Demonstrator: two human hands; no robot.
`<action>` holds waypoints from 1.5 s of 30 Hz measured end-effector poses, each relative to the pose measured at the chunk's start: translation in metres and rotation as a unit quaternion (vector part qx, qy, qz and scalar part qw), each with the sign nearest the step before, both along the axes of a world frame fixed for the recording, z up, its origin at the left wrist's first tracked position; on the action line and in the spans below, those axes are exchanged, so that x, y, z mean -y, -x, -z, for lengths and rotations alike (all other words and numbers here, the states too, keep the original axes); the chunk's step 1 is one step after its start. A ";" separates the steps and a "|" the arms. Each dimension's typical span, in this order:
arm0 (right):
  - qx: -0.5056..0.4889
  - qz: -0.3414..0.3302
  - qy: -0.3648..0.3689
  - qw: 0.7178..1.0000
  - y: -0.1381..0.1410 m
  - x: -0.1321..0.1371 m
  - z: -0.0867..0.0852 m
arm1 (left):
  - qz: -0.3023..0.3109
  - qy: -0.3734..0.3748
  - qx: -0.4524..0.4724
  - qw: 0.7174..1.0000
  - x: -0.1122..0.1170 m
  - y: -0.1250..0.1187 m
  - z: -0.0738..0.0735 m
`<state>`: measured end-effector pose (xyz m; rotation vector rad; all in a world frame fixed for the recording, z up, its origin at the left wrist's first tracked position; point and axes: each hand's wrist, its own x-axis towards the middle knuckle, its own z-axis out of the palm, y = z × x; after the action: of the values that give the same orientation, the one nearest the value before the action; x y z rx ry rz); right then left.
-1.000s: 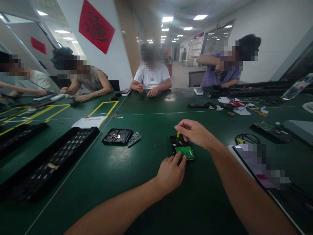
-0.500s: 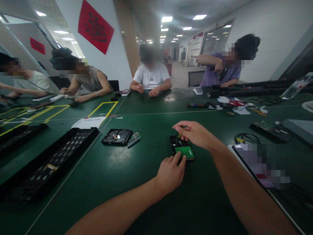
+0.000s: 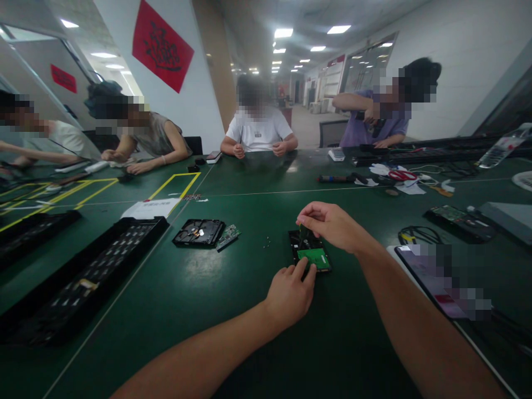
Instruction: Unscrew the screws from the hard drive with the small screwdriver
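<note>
Head view, single frame.

Hard drive (image 3: 306, 248) lies flat on the green table (image 3: 233, 310), straight ahead of me and between my two hands. Its long axis runs away from me, with the far end leaning slightly left. Underside is up: the green circuit board (image 3: 315, 259) covers the near half, the dark casing shows at the far half.

Left hand (image 3: 291, 293): forearm comes in from lower left, fingers curled, thumb and forefinger gripping the drive's near-left corner at the board's edge.

Right hand (image 3: 332, 224): forearm comes in from lower right, wrist bent left, fingertips pinched shut on a slender tool (image 3: 303, 231) held roughly upright over the drive's far end. Whether the tip touches the casing, I cannot tell.

Left of the drive: a few loose screws (image 3: 267, 240), then a loose board (image 3: 228, 235) touching a second drive (image 3: 198, 231), opened, lying flat.

Containers: a long black tray (image 3: 137, 235) at far left, running from near-left toward the second drive. It holds rows of small pieces, too small to identify.

A blurred tablet (image 3: 440, 277) lies beside my right forearm.
</note>
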<state>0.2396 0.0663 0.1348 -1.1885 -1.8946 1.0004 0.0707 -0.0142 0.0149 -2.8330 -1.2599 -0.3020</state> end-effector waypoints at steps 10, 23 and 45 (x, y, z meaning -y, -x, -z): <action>0.010 0.006 -0.010 1.000 0.001 0.001 -0.002 | 0.002 -0.004 -0.003 1.000 -0.001 0.000 0.002; 0.012 0.039 0.006 0.999 0.000 0.001 0.000 | 0.000 -0.001 -0.001 1.000 -0.001 0.001 0.002; 0.020 0.018 -0.028 0.999 0.000 -0.001 0.001 | -0.001 -0.004 0.001 1.000 -0.001 0.000 0.004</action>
<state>0.2399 0.0676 0.1340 -1.2144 -1.9131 0.9060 0.0707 -0.0134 0.0108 -2.8249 -1.2590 -0.3092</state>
